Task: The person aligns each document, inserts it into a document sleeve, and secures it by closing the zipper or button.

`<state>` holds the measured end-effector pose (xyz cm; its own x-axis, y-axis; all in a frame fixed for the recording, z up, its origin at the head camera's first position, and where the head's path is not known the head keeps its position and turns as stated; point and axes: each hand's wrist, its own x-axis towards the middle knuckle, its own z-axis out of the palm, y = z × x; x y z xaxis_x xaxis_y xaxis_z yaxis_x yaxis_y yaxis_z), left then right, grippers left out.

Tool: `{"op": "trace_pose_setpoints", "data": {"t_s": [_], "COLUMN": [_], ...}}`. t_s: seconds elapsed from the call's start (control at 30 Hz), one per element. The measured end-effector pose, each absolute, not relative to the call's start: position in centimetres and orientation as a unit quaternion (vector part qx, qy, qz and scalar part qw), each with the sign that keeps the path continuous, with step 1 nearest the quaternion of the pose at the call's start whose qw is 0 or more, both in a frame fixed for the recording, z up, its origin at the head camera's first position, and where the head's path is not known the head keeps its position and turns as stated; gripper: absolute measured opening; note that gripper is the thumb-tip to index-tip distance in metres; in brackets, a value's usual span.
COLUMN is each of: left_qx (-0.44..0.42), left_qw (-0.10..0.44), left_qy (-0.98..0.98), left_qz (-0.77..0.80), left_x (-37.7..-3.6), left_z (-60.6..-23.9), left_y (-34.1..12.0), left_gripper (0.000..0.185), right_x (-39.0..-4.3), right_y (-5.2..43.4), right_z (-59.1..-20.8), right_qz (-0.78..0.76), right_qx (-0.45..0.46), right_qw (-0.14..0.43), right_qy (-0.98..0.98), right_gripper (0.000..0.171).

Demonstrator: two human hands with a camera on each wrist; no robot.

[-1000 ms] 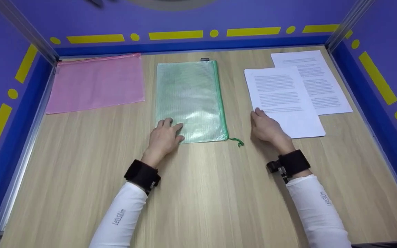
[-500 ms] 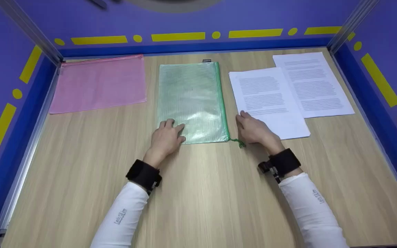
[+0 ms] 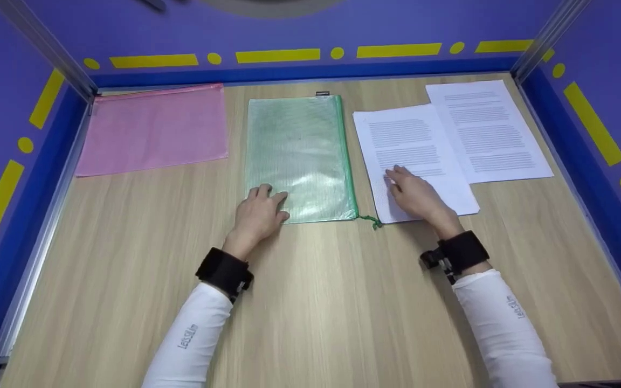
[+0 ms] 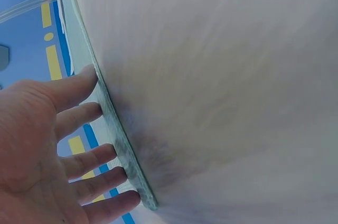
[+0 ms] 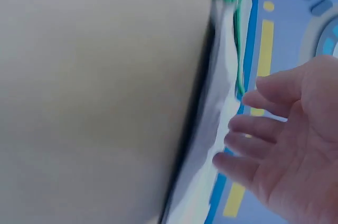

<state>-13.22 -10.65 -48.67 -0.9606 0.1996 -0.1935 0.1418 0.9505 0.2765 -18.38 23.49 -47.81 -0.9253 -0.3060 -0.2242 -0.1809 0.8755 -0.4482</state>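
My left hand (image 3: 259,211) lies flat, fingers spread, on the near corner of the green mesh pouch (image 3: 299,156) mid-table | my right hand (image 3: 415,195), fingers straight, presses the nearer printed sheet (image 3: 413,156) just beside the pouch | second sheet (image 3: 485,129) partly under it | pink pouch (image 3: 154,129) far left

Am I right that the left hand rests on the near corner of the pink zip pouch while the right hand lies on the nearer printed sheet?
Not quite: the left hand rests on the green zip pouch, not the pink zip pouch, which lies untouched farther left. The right hand does lie on the nearer printed sheet. The head view shows this.
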Motion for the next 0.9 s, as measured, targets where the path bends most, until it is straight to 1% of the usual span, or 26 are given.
{"op": "trace_pose_setpoints", "data": {"t_s": [0.17, 0.33, 0.53, 0.73, 0.9], "left_qx": [0.086, 0.088, 0.084, 0.09, 0.128], "left_qw": [0.116, 0.119, 0.116, 0.1, 0.092], "left_qy": [0.98, 0.979, 0.98, 0.981, 0.976], "left_qz": [0.134, 0.137, 0.141, 0.138, 0.148], "left_x": [-13.2, -13.2, -13.1, -13.1, -13.6], "left_z": [-48.7, -48.7, -48.4, -48.3, -48.1], "left_y": [-10.7, -11.0, -10.9, -9.6, -7.3], "left_gripper": [0.051, 0.052, 0.051, 0.048, 0.048], "right_x": [-19.0, -19.0, -18.9, -18.9, -18.8], "right_y": [26.0, 26.3, 25.5, 25.3, 25.3], "right_z": [-47.9, -48.3, -48.1, -48.0, -48.0], "right_qz": [-0.169, -0.135, -0.135, -0.132, -0.129], "right_qx": [-0.062, -0.018, -0.026, -0.021, -0.024], "right_qw": [0.188, 0.218, 0.22, 0.222, 0.219], "right_qy": [0.966, 0.966, 0.966, 0.966, 0.967], "right_gripper": [0.06, 0.073, 0.073, 0.073, 0.073]}}
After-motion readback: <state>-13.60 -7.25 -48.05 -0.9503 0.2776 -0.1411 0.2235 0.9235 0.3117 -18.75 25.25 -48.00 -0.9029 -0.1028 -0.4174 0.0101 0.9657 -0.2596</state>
